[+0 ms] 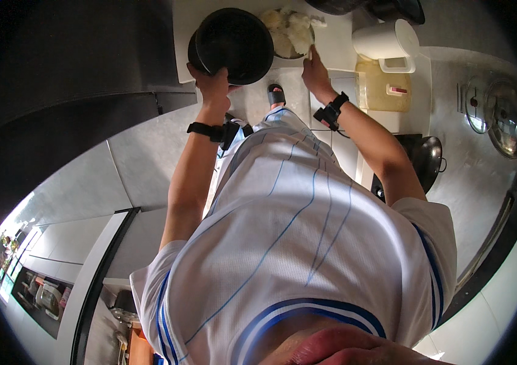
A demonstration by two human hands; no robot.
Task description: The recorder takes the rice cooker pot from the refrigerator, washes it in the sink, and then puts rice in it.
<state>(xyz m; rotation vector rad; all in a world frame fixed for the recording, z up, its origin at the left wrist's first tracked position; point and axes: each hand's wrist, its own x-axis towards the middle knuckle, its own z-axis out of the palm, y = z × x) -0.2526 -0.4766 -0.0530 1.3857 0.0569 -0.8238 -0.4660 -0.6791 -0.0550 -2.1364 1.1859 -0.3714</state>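
A black round pot (235, 45) is tilted so that its dark inside faces me, above the left part of the white counter (333, 50). My left hand (212, 86) grips its near rim, with the thumb inside the edge. Just right of the pot sits a round dish (292, 55) heaped with pale food (292, 32) that looks like cooked rice. At the dish's near right edge, my right hand (317, 76) has its fingers closed around a thin pale utensil, whose shape is mostly hidden by the hand and the food.
Right of the dish stand a white pitcher (379, 40) and a yellowish translucent container (384, 86). Dark cookware (395, 9) lies at the far edge. Farther right are a black wok (428, 162) and pot lids (509, 118) against the grey wall. Both wrists wear black straps.
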